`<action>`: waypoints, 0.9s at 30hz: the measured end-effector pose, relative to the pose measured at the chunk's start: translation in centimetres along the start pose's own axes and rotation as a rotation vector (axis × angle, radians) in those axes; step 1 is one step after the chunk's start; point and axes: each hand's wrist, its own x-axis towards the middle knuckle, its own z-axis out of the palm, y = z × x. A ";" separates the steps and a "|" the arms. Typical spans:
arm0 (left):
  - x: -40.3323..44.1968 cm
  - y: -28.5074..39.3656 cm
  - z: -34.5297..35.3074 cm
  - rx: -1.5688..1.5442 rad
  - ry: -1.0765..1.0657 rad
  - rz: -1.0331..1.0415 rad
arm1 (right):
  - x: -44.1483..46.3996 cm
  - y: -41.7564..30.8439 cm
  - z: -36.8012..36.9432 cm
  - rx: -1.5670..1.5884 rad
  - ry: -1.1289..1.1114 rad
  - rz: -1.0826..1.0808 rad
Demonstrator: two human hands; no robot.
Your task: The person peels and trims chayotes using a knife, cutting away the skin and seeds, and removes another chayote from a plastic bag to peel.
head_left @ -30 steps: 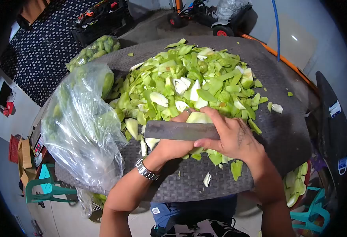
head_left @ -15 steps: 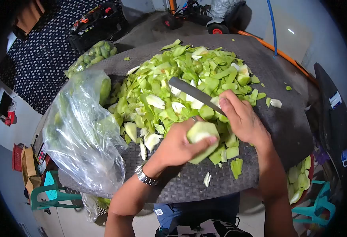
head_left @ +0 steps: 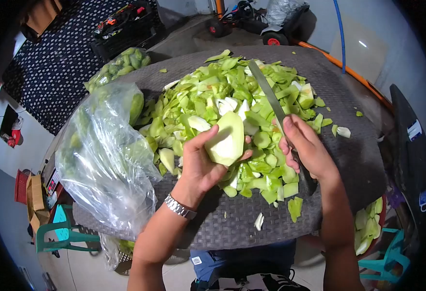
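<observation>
My left hand (head_left: 199, 165), with a metal watch at its wrist, is closed around a peeled chayote half (head_left: 226, 138). Its pale, flat cut face is turned up toward me. In my right hand (head_left: 311, 151) is a knife (head_left: 267, 88), gripped by its dark handle, the blade pointing up and away. The blade is apart from the chayote. Beneath both hands spreads a large heap of green chayote peelings (head_left: 193, 102), mixed with whitish core pieces, on the dark woven-pattern tabletop (head_left: 242, 233).
A clear plastic bag (head_left: 109, 169) of green chayotes lies on the table's left side, with another filled bag (head_left: 121, 65) behind it. Below the right edge, a basin holds cut chayote pieces (head_left: 367, 225). Teal chairs (head_left: 60, 235) flank the table.
My left hand has turned the chayote upward and moved it farther over the heap. My right hand has swung the knife from a leftward slant to nearly upright, away from the chayote.
</observation>
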 end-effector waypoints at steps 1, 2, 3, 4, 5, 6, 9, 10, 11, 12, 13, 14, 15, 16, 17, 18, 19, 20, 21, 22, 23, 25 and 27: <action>0.0 -0.2 -0.1 -0.064 0.028 0.005 | -0.1 -0.1 0.2 0.006 -0.029 0.006; 0.1 -0.5 0.0 -0.061 0.066 0.044 | -0.1 -0.3 0.3 0.009 -0.058 0.006; 0.0 -0.6 0.2 -0.090 0.059 0.042 | -0.2 -0.4 0.3 0.013 -0.085 0.010; -0.1 -0.6 0.5 -0.118 0.051 0.039 | -0.2 -0.1 0.5 -0.032 -0.066 -0.001; -0.1 -0.5 0.9 -0.144 0.039 0.036 | -0.1 -0.1 0.7 -0.057 -0.045 0.004; -0.1 -0.4 1.1 -0.131 0.027 0.036 | -0.1 0.0 0.9 -0.080 -0.023 0.013; -0.1 -0.4 0.9 -0.102 -0.023 0.019 | -0.3 0.2 1.3 -0.145 0.042 0.027; 0.2 -0.4 0.1 -0.097 -0.053 0.005 | -0.3 0.3 1.4 -0.181 0.081 0.041; 0.3 -0.5 -0.3 -0.090 -0.082 -0.009 | -0.3 0.4 1.5 -0.216 0.120 0.054; 0.3 -0.6 -0.3 -0.068 -0.038 0.012 | -0.3 0.5 1.5 -0.238 0.118 0.044; 0.3 -0.7 -0.2 -0.044 0.004 0.035 | -0.3 0.4 1.5 -0.262 0.118 0.031; 0.3 -0.8 -0.2 -0.021 0.046 0.057 | -0.4 0.3 1.5 -0.285 0.117 0.019; 0.5 -0.8 -0.3 -0.034 0.049 0.070 | -0.5 0.0 1.5 -0.280 0.097 0.001; 0.7 -0.7 -0.6 -0.048 0.052 0.086 | -0.8 -0.3 1.7 -0.276 0.075 -0.019; 0.8 -0.6 -0.7 -0.061 0.056 0.104 | -0.9 -0.5 1.9 -0.271 0.052 -0.038; 0.8 -0.6 -0.8 -0.063 0.048 0.123 | -1.0 -0.6 2.0 -0.277 0.047 -0.038; 0.8 -0.5 -0.8 -0.076 0.070 0.143 | -1.1 -0.7 2.1 -0.283 0.043 -0.039; 0.9 -0.6 -0.7 -0.091 0.093 0.163 | -1.2 -0.7 2.2 -0.289 0.039 -0.037; 0.9 -0.6 -0.7 -0.107 0.118 0.180 | -1.3 -0.2 2.3 -0.337 0.056 -0.105; 0.9 -0.5 -0.7 -0.126 0.111 0.192 | -1.2 0.4 2.4 -0.387 0.075 -0.178; 0.8 -0.5 -0.7 -0.145 0.106 0.205 | -1.1 0.7 2.5 -0.437 0.092 -0.250; 0.5 -0.4 -0.3 -0.166 0.123 0.233 | -1.6 -0.5 2.9 -0.496 -0.047 -0.174; 0.3 -0.5 0.3 -0.167 0.167 0.261 | -2.2 -1.1 3.7 -0.536 -0.141 -0.136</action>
